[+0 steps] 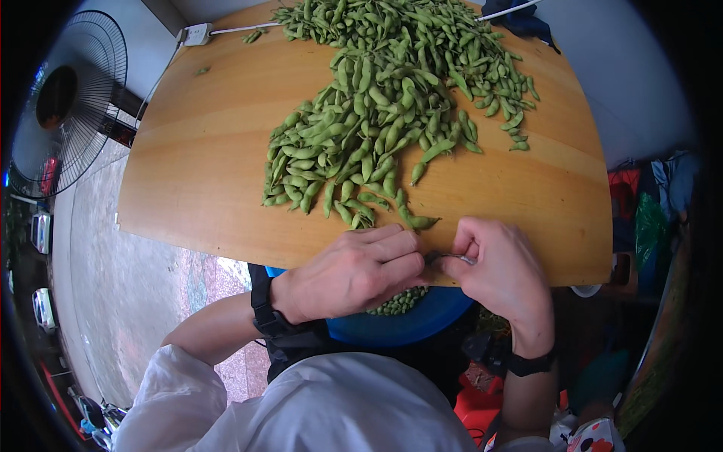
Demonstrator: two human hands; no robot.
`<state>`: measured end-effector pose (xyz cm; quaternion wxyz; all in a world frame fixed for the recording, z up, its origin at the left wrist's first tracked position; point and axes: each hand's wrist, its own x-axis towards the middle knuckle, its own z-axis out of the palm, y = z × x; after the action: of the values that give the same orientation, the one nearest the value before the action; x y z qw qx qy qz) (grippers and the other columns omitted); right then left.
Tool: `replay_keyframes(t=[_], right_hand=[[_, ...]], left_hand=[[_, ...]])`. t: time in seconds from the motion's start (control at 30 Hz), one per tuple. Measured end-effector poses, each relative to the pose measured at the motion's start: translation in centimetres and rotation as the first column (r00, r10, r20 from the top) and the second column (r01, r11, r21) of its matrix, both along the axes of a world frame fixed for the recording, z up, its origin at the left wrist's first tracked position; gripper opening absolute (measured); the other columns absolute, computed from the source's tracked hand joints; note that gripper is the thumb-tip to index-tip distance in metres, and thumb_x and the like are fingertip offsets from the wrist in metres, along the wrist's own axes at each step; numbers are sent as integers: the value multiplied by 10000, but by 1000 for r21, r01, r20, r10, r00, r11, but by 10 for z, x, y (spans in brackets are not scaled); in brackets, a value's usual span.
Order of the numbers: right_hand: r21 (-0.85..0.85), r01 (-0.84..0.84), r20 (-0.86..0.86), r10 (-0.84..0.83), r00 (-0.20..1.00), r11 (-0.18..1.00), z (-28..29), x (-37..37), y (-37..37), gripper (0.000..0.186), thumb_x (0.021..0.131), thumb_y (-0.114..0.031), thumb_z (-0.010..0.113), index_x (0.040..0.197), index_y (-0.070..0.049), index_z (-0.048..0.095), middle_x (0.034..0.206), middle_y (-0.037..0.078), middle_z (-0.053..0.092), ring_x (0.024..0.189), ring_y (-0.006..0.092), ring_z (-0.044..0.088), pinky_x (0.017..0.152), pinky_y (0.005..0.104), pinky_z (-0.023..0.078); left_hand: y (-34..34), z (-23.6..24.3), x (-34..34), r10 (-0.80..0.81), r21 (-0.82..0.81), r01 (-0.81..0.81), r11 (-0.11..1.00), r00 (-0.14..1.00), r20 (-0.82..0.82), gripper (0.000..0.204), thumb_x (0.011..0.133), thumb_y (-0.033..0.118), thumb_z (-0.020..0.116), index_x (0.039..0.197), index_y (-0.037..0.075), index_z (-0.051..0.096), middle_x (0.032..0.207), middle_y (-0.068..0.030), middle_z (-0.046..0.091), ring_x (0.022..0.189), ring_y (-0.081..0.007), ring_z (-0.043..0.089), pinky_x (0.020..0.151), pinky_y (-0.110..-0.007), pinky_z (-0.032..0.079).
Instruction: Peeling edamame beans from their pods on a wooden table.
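A large heap of green soybean pods (384, 105) lay spread across the smooth, pale wooden table (203, 173), reaching nearly to its near edge. A white power strip (197, 34) with its cord sat at the far edge; a standing fan (64, 102) with a round wire guard stood off the table's left side. Below the near edge, a blue basin (422, 320) held trimmed pods, largely hidden by both hands. The left hand (354, 271) was closed, pinching a single pod (433, 257) at the table edge. The right hand (497, 264) was curled shut around a small metal tool (459, 258), touching that pod.
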<state>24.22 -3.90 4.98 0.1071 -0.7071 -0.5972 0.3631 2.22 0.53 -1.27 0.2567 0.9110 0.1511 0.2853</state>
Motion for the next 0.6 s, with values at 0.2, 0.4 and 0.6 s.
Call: replay_keyframes(t=[0.2, 0.4, 0.6], right_hand=[[90, 5, -39, -2, 999, 996, -6, 0, -10, 204, 838, -136, 809, 875, -1, 660, 714, 173, 685, 663, 333, 685, 647, 432, 515], [-8, 132, -232, -130, 964, 991, -11, 4, -21, 209, 842, -157, 803, 944, -6, 700, 755, 144, 723, 672, 280, 711, 664, 389, 543], [129, 142, -239, -108, 965, 981, -16, -11, -40, 270, 831, -184, 816, 976, 8, 694, 853, 143, 709, 748, 286, 700, 719, 398, 547]], left_hand=[[-9, 16, 8, 124, -145, -142, 979, 984, -130, 236, 832, 89, 807, 987, 28, 640, 1012, -125, 617, 859, -350, 653, 723, -447, 553], [-22, 24, 7, 189, -163, -222, 961, 962, -197, 254, 806, 47, 763, 1024, 24, 634, 1039, -131, 609, 932, -364, 663, 760, -451, 577], [-20, 20, 9, 175, -136, -199, 971, 970, -166, 300, 789, 32, 735, 1062, 29, 611, 1029, -150, 593, 939, -370, 660, 765, -454, 577]])
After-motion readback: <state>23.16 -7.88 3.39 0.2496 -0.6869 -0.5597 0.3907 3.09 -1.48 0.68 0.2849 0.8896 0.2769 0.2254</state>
